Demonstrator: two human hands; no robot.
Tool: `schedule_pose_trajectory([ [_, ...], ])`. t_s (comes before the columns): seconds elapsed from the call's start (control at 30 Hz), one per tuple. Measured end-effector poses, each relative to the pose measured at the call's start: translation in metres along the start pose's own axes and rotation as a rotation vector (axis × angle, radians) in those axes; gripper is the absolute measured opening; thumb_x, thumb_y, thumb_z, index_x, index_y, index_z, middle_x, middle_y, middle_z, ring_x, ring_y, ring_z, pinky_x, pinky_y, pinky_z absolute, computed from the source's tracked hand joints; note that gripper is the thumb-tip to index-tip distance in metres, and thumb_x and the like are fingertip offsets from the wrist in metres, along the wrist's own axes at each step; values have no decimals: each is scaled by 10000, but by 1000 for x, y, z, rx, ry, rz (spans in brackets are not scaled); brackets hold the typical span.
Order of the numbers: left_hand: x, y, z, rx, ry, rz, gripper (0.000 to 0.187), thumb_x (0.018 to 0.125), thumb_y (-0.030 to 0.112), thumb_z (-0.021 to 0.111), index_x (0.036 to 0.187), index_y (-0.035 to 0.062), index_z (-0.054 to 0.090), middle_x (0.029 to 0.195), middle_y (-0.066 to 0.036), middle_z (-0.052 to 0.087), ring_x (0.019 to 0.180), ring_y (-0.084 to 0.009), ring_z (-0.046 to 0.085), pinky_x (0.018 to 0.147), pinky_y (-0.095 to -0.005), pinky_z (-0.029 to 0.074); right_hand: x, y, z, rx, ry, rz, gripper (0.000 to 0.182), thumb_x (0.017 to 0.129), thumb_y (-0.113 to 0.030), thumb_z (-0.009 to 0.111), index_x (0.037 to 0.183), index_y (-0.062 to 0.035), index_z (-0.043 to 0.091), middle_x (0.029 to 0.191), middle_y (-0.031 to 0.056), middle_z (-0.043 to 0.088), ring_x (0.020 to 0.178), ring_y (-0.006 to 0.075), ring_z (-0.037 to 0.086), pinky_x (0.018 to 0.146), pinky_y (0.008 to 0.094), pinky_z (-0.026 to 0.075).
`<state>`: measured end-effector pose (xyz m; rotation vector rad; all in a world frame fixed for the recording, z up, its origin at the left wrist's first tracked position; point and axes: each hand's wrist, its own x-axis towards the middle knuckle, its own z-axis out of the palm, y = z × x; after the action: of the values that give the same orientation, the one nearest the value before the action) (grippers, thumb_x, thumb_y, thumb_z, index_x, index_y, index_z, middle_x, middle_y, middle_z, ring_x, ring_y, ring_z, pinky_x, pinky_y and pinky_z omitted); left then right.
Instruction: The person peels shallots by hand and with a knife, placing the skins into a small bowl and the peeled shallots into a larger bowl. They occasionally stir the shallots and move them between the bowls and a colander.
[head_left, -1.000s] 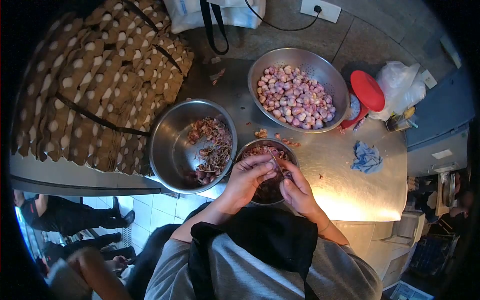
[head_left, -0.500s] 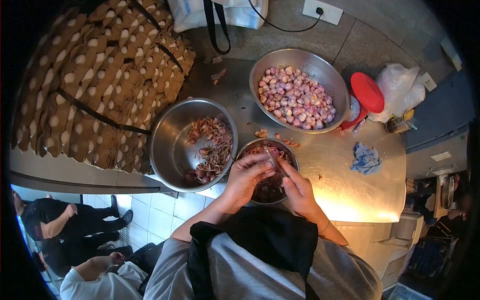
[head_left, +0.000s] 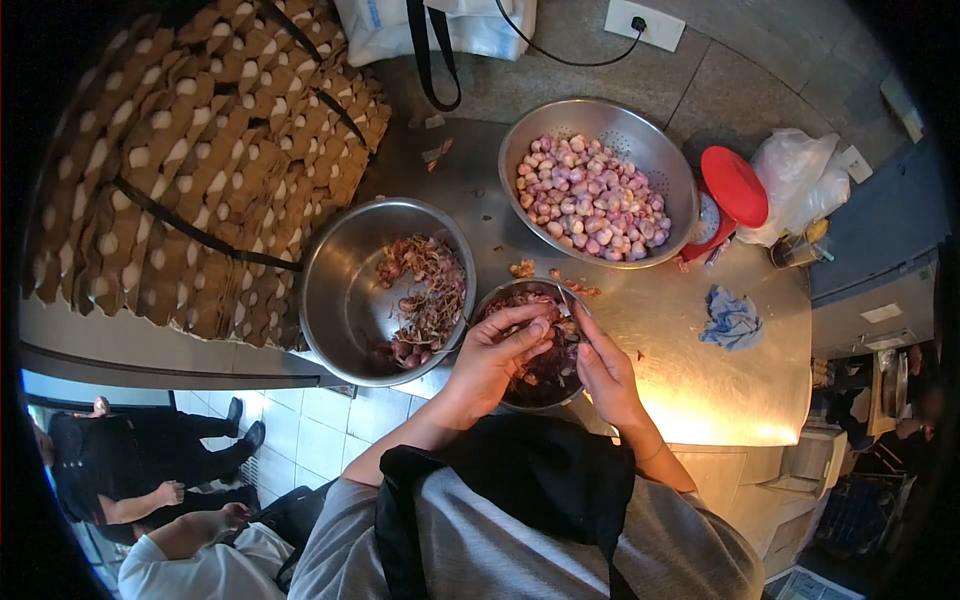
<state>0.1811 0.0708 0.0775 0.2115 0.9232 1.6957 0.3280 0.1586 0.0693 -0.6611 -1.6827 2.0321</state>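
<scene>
Above a small metal bowl [head_left: 512, 398] of shallots and loose skins, my left hand [head_left: 497, 352] is closed in a pinch. What looks like a shallot is between its thumb and fingers, mostly covered by them. My right hand [head_left: 608, 372], just to the right, grips a small knife [head_left: 565, 298] with its thin blade pointing up and away from me. A larger metal bowl [head_left: 335, 290] to the left has dry skins, root ends and some shallots along its right side. Farther back stands a metal colander [head_left: 668, 165] full of pink, peeled-looking shallots [head_left: 592, 195].
Strapped stacks of egg trays [head_left: 200, 160] fill the left. A blue cloth [head_left: 732, 318] lies on the steel table [head_left: 690, 385]. Right of the colander are a red scale [head_left: 735, 188] and a plastic bag [head_left: 800, 180]. People [head_left: 130, 460] stand at lower left.
My right hand has moved slightly right and down, away from my left fingers, and the knife blade now shows clearly. At lower left, a standing person's arm has lowered.
</scene>
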Motion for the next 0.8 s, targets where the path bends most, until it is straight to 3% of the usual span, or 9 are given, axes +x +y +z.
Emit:
schedule_pose_trajectory([
  [0.1,2,-4,-7,22,-23,-6,334,788,47,601,1108,13,510,1020,-77,566,948,-150,544,854,-282,438,-1,3,0,96,-84,36,429,913,-146,411,1324,-68,312,742,-36,428,567,37,323,503,162,291],
  [0.3,3,-7,-5,376,9,225,366,775,44,627,1106,22,474,973,-57,562,936,-114,522,848,-239,404,-2,5,4,88,-135,59,426,916,-146,407,1323,-66,309,659,-51,364,541,38,319,486,163,273],
  [0.4,1,-4,0,369,9,203,404,775,23,613,1137,18,435,953,-61,560,918,-109,524,846,-240,410,0,12,0,151,-120,74,417,918,-151,403,1316,-61,320,649,-48,355,526,40,319,478,170,274],
  [0.8,2,-9,0,304,62,246,330,770,15,624,1030,23,420,918,-78,576,904,-114,540,804,-220,420,-1,15,3,182,-109,55,425,918,-162,404,1316,-47,308,617,-47,348,504,38,316,465,172,266],
])
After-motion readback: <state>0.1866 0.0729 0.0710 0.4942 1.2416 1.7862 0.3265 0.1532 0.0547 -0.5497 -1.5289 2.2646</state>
